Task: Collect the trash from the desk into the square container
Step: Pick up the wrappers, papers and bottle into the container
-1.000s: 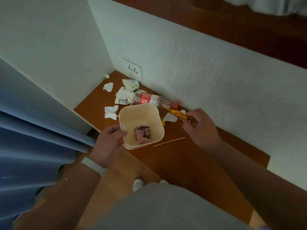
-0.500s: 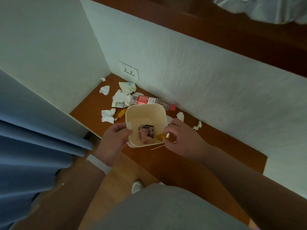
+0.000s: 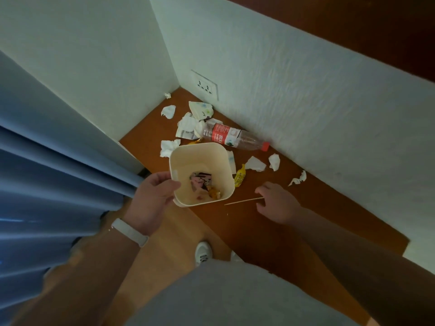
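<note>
While the thin wooden stick (image 3: 243,201) lies flat on the desk (image 3: 270,231), long axis running left-right, its right tip sits between the spread fingers of the right hand (image 3: 276,203), which is open, empty; the left hand (image 3: 150,198) grips the square container's (image 3: 200,149) near-left rim, thumb inside.

The right hand (image 3: 276,202), which pinched a crinkled orange wrapper (image 3: 214,192) a second ago, is now empty and spread above the thin wooden stick (image 3: 243,201) on the worktop (image 3: 294,231). The wrapper now lies inside the cream square plastic container (image 3: 200,172).
</note>
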Motion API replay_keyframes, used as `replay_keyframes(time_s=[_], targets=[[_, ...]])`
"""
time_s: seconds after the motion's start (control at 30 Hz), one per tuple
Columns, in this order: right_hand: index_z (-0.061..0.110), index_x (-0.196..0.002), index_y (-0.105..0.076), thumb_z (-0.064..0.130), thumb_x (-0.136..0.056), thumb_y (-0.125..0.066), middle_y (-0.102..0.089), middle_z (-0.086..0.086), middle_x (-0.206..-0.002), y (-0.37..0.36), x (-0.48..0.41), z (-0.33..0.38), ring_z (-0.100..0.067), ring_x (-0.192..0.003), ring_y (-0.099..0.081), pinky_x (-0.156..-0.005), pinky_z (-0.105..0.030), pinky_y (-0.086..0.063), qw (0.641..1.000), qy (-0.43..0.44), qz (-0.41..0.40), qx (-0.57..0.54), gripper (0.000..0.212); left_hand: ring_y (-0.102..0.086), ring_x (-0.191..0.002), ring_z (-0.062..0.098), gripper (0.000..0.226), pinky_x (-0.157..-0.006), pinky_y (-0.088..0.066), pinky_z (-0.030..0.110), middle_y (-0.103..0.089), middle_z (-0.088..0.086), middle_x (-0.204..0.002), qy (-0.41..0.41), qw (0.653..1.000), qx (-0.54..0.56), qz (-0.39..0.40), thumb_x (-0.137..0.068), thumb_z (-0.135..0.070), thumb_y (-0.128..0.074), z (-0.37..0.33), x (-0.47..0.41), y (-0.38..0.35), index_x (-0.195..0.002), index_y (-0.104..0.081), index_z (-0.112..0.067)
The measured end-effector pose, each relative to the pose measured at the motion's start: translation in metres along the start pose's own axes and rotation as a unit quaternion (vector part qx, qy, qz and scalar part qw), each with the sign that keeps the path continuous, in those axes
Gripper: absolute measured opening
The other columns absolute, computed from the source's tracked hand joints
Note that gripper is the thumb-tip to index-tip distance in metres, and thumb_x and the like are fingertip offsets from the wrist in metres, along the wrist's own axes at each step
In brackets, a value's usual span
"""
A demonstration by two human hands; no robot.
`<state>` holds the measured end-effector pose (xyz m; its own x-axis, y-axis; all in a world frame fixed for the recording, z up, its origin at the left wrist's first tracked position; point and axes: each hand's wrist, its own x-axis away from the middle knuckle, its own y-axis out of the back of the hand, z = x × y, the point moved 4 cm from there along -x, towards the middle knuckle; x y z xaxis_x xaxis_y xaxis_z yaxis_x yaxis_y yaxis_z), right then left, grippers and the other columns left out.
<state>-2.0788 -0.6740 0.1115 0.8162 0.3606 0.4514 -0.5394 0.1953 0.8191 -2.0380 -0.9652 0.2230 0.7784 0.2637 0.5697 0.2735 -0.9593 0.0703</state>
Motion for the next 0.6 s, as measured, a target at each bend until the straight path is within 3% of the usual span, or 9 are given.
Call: replay_keyframes(time_s=[0.1, 0.2, 0.4, 0.6], targets=[[0.023, -0.128, -0.053, 0.033, -0.094, -0.054, -0.048, 0.001, -0.124, -0.015, -0.007, -0.007, -0.017, -0.113, -0.047, -0.093, -0.037, -0.047, 0.998, 0.012, -0.01, 0.058, 0.036, -0.074, -0.075, 0.017, 0.016, -0.064, -0.058, 0.027, -0.077, 0.006, -0.085, -0.004, 1.0, 0.018, -0.017, -0.09, 0.0, -0.06, 0.0, 0.007, 0.003, -0.104, -0.063, -0.007], [0.021, -0.111, -0.058, 0.027, -0.095, -0.052, -0.053, 0.001, -0.108, -0.015, -0.012, -0.002, -0.014, -0.097, -0.049, -0.084, -0.034, -0.049, 0.995, 0.033, -0.023, 0.088, 0.018, -0.074, -0.072, 0.015, 0.015, -0.063, -0.057, 0.025, -0.077, 0.002, -0.078, -0.011, 0.999, 0.028, -0.023, -0.09, 0.0, -0.06, 0.0, 0.012, 0.005, -0.102, -0.064, -0.007], [0.02, -0.097, -0.058, 0.027, -0.095, -0.05, -0.05, 0.004, -0.093, -0.018, -0.007, 0.003, -0.012, -0.085, -0.048, -0.079, -0.033, -0.048, 0.994, 0.049, 0.006, 0.098, 0.01, -0.075, -0.078, 0.016, 0.017, -0.065, -0.057, 0.025, -0.077, 0.005, -0.088, -0.015, 0.999, 0.029, -0.037, -0.09, -0.002, -0.06, 0.004, 0.016, 0.009, -0.106, -0.065, -0.008], [0.022, -0.09, -0.056, 0.027, -0.093, -0.056, -0.054, 0.006, -0.083, 0.002, 0.016, 0.005, -0.01, -0.075, -0.054, -0.074, -0.032, -0.054, 1.0, 0.0, -0.026, 0.011, 0.006, -0.075, -0.079, 0.015, 0.024, -0.068, -0.056, 0.029, -0.075, 0.011, -0.099, -0.014, 0.999, 0.018, -0.028, -0.091, -0.005, -0.06, 0.006, 0.013, 0.018, -0.115, -0.063, -0.005]])
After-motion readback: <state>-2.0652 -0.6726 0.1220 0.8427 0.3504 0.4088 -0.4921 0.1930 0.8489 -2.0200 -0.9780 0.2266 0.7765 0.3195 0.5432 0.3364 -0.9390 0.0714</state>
